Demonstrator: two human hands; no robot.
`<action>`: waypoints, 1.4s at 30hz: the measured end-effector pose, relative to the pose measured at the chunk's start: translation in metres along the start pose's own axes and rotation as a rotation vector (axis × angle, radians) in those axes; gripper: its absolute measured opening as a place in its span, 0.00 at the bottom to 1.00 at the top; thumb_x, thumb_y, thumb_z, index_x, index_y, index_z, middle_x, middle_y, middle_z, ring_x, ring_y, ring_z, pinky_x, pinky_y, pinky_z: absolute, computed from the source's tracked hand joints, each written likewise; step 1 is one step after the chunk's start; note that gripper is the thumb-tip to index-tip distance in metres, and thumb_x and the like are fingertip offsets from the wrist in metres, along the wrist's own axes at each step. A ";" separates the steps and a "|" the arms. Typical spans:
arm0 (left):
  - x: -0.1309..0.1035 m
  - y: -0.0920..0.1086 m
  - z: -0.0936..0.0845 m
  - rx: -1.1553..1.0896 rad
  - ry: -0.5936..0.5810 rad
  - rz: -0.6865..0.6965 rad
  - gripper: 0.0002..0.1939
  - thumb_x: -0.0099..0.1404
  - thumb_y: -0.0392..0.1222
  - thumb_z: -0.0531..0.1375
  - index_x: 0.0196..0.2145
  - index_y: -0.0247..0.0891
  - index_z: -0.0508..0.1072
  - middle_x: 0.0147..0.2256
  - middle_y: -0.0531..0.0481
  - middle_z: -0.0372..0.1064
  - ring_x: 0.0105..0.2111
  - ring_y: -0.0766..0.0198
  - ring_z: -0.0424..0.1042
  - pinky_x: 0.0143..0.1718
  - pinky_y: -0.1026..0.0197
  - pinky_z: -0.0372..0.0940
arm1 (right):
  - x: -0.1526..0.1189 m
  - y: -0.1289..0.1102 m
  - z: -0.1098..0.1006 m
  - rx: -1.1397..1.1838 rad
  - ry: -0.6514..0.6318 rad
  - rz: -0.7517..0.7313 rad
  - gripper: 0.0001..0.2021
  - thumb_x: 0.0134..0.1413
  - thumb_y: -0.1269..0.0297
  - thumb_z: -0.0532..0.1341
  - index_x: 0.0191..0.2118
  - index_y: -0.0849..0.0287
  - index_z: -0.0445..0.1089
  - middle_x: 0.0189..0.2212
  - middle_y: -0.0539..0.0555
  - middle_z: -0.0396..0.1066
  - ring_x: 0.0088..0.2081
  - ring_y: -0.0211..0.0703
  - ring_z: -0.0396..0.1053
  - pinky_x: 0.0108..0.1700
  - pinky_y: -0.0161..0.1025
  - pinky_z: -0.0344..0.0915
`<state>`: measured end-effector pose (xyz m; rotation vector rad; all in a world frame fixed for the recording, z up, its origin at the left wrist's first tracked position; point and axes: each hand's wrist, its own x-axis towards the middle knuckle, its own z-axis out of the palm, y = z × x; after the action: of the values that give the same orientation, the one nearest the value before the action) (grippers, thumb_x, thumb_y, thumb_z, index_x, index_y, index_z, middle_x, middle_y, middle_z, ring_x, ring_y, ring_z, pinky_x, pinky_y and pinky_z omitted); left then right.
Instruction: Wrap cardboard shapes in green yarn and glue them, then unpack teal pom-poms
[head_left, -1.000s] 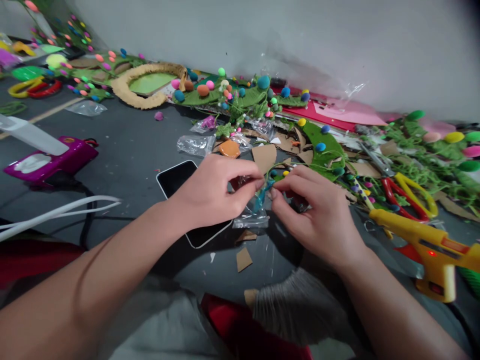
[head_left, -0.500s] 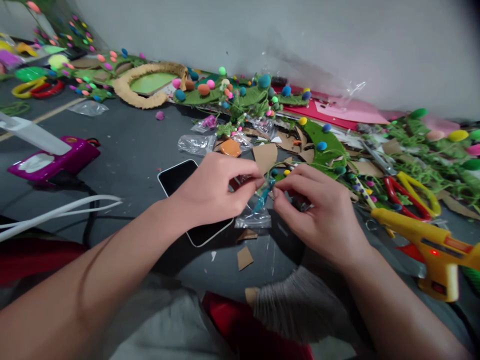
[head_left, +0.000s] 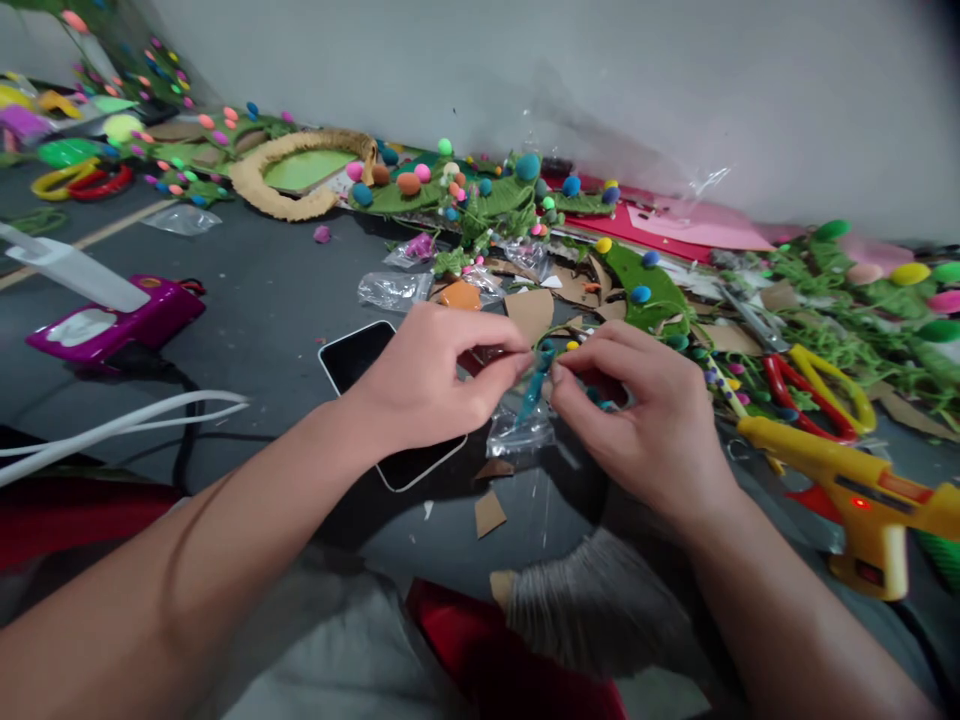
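My left hand reaches over a smartphone with its thumb and forefinger pinched together. Close by on the right, my right hand is closed in a similar pinch. Between the fingertips hangs a small clear plastic bag with something blue-teal in it. Both hands appear to grip the bag's upper part, though the fingers hide its edge. A leaf-green curved piece with coloured pompoms lies just beyond the fingers, beside cardboard scraps.
A yellow glue gun with a lit red light lies at right, near red-and-yellow scissors. A purple power strip and white cables are at left. A fuzzy beige ring and pompom-dotted greenery line the wall.
The plastic bag with the blue-teal contents has shifted slightly right and up between my fingertips. My hands stay pinched, nearly in place, and the view has shifted slightly.
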<state>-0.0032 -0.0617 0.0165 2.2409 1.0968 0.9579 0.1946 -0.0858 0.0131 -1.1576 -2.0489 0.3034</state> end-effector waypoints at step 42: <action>0.006 0.002 0.011 -0.125 0.067 -0.032 0.07 0.66 0.35 0.62 0.30 0.35 0.77 0.27 0.53 0.74 0.27 0.69 0.70 0.28 0.66 0.65 | 0.002 0.002 -0.001 0.031 0.094 -0.020 0.08 0.54 0.76 0.63 0.27 0.58 0.69 0.25 0.48 0.63 0.27 0.36 0.60 0.30 0.38 0.56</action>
<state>0.0083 -0.0593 0.0129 2.0990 1.0682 1.0652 0.1963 -0.0832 0.0140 -1.1113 -1.9658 0.2657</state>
